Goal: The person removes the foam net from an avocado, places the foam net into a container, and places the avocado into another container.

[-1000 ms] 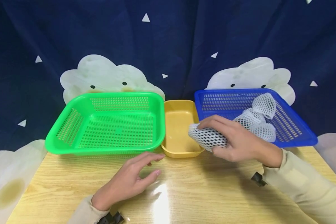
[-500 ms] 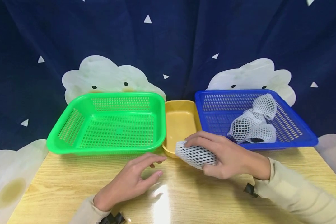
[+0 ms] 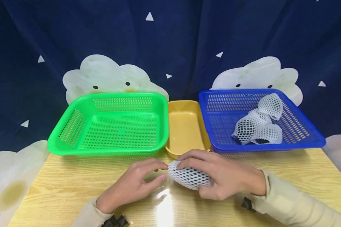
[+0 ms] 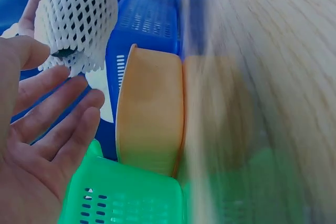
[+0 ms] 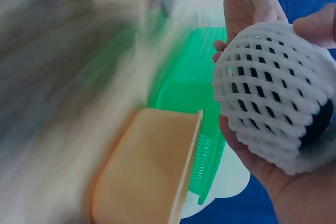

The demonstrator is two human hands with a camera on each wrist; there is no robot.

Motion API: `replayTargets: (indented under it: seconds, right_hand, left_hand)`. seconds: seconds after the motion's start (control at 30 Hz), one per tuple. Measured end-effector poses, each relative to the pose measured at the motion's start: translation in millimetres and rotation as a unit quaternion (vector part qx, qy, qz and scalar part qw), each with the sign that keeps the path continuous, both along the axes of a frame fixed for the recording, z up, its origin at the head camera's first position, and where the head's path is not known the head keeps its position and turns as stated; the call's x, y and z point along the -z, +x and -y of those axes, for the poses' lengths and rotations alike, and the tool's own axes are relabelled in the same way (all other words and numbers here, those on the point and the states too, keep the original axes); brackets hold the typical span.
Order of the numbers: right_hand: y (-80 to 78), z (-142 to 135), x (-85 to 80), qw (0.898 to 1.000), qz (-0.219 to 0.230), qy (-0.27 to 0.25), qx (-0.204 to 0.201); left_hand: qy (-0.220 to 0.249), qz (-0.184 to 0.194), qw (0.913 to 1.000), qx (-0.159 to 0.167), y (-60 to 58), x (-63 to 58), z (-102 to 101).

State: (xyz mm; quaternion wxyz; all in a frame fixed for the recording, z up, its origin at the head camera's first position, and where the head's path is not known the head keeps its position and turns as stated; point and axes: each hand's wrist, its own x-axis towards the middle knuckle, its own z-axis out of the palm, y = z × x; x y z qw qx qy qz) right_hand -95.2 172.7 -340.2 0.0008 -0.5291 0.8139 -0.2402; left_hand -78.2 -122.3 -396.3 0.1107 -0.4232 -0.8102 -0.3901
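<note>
My right hand (image 3: 227,178) grips a white foam fruit net (image 3: 188,177) with something dark and rounded inside, held over the near part of the table. In the right wrist view the dark thing (image 5: 317,124) shows at the net's open end and through its mesh. My left hand (image 3: 134,183) has its fingers loosely extended and thumb apart, the fingertips right at the net's left end. In the left wrist view the net (image 4: 79,17) hangs just beyond the left fingertips, and a dark edge peeps out of its opening.
A green basket (image 3: 54,142) stands at the left. Beside it is a small yellow tub (image 3: 184,132), then a blue basket (image 3: 216,126) with several white foam nets (image 3: 268,134), dark things showing inside. All stand on a wood-grain table (image 3: 74,173) before a dark blue curtain (image 3: 170,34).
My right hand has carried the foam net from beside the blue basket, past the yellow tub, leftward and nearer, up to the left fingertips. The left hand has barely moved.
</note>
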Motion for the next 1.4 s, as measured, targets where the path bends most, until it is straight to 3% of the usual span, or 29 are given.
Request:
replayTargets:
  seconds: [0.2,0.5,0.83,1.13,1.4]
  right_hand:
    - [3.4,3,13.6,1.0,0.018,-0.005,-0.011]
    - [5.2,4,37.5,0.998,0.051,-0.021,-0.031]
    - [4.4,7,55.0,0.996,0.063,-0.045,-0.037]
    - [7.8,8,62.6,0.991,0.134,0.011,0.004]
    - [5.6,10,70.5,0.991,0.128,0.034,-0.007]
  left_hand:
    - [0.002,-0.002,0.9998,0.018,-0.6,2.8,-1]
    - [-0.016,0.003,0.9999,0.001,0.1,4.9,0]
    - [-0.03,0.006,0.9995,0.009,-1.2,11.9,0]
    - [-0.039,0.018,0.9989,0.017,-1.0,17.3,-3]
    - [-0.055,0.043,0.9973,0.023,-0.3,20.2,-4]
